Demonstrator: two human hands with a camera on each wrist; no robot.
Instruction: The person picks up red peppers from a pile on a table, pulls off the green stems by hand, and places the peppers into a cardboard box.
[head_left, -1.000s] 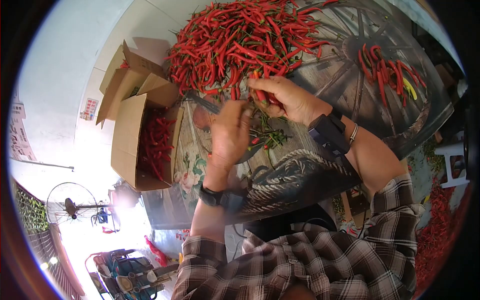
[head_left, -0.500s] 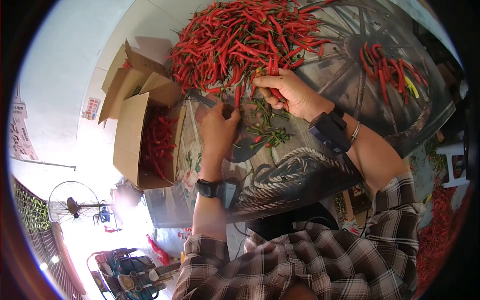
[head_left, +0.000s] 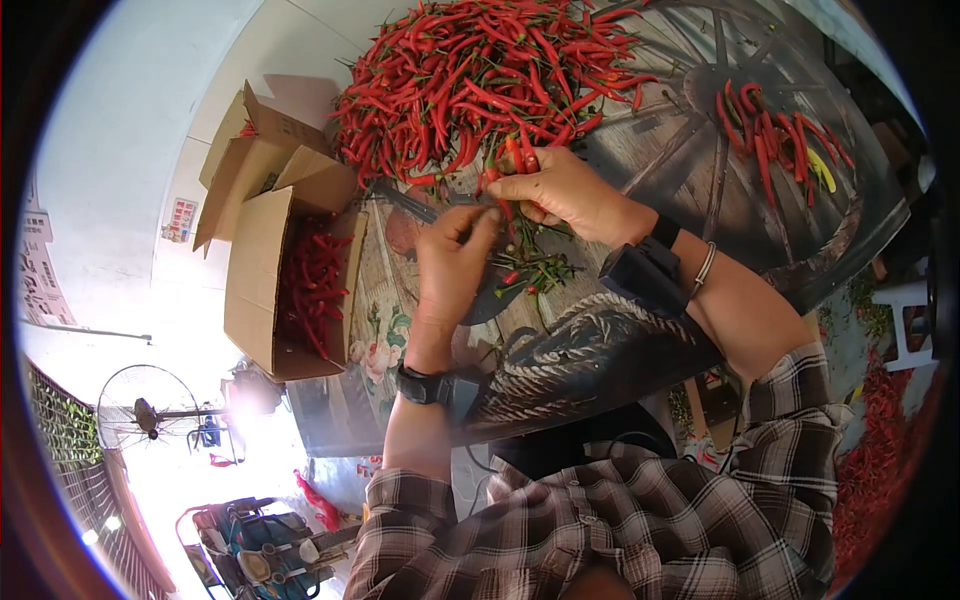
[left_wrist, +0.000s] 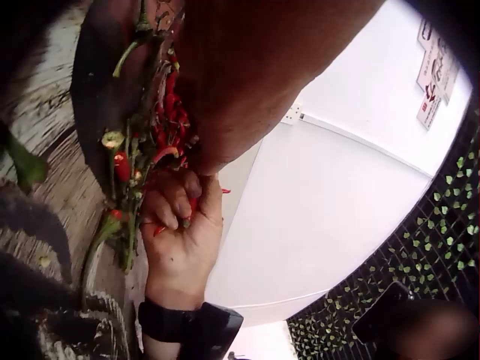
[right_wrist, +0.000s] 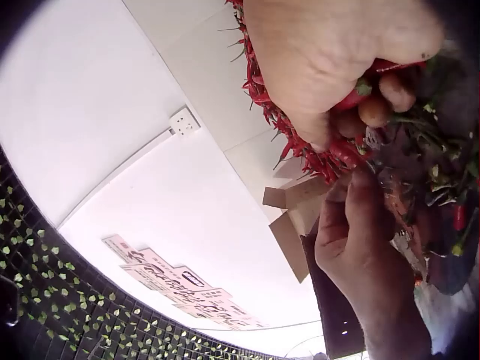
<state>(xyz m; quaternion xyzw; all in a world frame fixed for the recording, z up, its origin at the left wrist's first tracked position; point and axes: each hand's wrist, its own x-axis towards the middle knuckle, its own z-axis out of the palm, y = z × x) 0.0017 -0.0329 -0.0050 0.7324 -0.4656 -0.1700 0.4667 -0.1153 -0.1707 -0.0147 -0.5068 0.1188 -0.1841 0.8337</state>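
My right hand [head_left: 572,195] curls round several red chili peppers [head_left: 522,152], their ends sticking out past the thumb and forefinger. Close beside it, my left hand [head_left: 452,255] has thumb and forefinger together at the lower end of one chili pepper [right_wrist: 346,154], pinching it in the right wrist view. Green stems and bits of chili [head_left: 540,273] lie on the table below both hands. Just beyond the hands spreads a large heap of red chili peppers [head_left: 480,85]. In the left wrist view the right hand's fingers [left_wrist: 174,206] fold over the chilies.
An open cardboard box [head_left: 255,285] with red chilies inside stands at the left. On the right of the patterned table [head_left: 660,165] lies a smaller group of red chilies [head_left: 765,150] with one yellow chili [head_left: 821,172]. A white stool [head_left: 905,325] stands beyond the table's right edge.
My left hand moved left away from the right hand, then came back to it. The right hand stays nearly in place, still gripping chilies, its thumb now closer to the left fingertips.
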